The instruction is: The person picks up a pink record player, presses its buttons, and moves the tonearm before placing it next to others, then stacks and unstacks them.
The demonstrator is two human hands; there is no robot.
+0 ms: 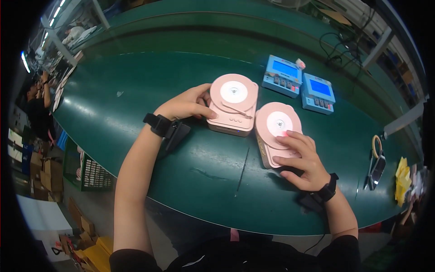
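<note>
On the green table point(204, 190), half-hidden left fingers point(199, 90) hold one turntable point(234, 100); spread right fingers point(292, 143) partly cover another turntable point(275, 121).

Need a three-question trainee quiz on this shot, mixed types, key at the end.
1. How many blue devices sit on the green table?
2. True or false: the left hand and right hand touch different pink players.
3. What colour is the centre label on the left player's disc? A) black B) white C) yellow

Key: 1. Two. 2. True. 3. B.
</note>
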